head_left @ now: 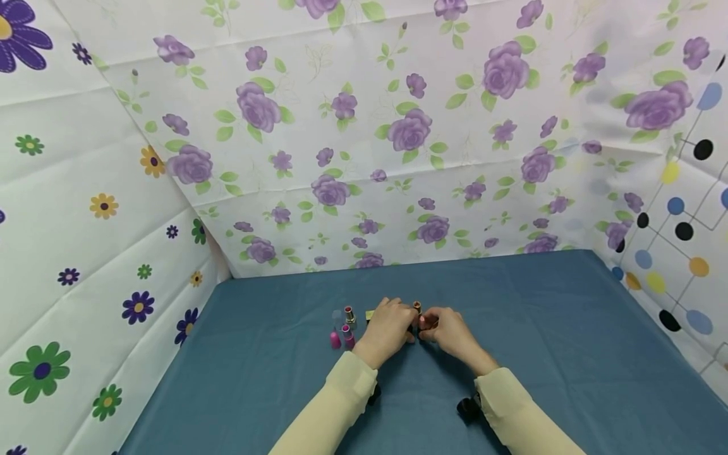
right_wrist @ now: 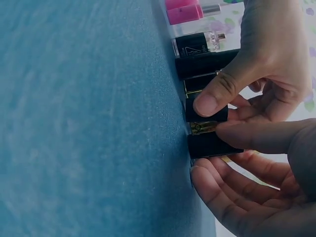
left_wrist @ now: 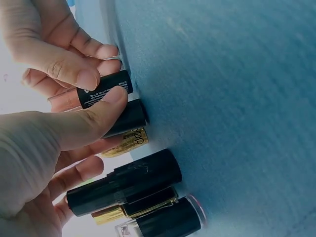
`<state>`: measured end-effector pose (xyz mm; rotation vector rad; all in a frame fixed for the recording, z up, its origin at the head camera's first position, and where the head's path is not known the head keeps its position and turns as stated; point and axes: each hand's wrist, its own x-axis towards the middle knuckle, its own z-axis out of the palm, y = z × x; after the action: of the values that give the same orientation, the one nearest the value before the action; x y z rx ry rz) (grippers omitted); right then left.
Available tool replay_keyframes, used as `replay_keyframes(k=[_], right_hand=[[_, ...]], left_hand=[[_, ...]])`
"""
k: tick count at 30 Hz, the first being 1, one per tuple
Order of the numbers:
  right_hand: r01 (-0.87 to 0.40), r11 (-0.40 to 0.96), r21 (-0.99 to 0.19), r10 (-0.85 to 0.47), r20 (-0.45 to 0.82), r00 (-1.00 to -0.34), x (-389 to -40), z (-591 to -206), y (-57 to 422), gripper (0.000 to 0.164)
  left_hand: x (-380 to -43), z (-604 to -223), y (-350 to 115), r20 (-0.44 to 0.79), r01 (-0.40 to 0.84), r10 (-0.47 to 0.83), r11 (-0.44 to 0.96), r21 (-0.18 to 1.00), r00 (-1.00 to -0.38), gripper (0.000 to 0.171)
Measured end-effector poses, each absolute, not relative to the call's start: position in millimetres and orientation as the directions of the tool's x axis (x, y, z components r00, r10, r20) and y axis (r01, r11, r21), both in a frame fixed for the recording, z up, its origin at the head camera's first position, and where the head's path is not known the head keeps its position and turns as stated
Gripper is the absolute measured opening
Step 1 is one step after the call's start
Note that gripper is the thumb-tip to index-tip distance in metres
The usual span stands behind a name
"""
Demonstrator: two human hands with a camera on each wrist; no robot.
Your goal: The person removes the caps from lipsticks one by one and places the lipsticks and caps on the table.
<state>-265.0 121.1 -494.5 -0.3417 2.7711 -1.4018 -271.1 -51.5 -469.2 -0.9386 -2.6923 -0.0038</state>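
Observation:
My right hand pinches a lip gloss tube with a black printed lower part and a pinkish upper part between thumb and fingers. The tube stands upright on the cloth. Right beside it, my left hand pinches a short black tube, its thumb across the front. A gold patterned tube stands close behind these two. Past the left fingers come a tall black lipstick tube, a black-and-gold tube and a clear-based black tube. Fingers hide the tops of the held tubes.
Left of the hands in the head view stand an open lipstick, a magenta lipstick and a pink tube. Blue cloth covers the table. Flowered sheets hang behind and at the left; a dotted sheet hangs right.

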Motion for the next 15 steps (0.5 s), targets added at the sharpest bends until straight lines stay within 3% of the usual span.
replay_keyframes(k=[15], right_hand=[[-0.168, 0.568, -0.806, -0.230, 0.040, -0.972, -261.8, -492.6, 123.7, 0.018]], left_hand=[[-269.3, -475.4, -55.8, 0.281, 0.608, 0.596, 0.792, -0.055, -0.752, 0.028]])
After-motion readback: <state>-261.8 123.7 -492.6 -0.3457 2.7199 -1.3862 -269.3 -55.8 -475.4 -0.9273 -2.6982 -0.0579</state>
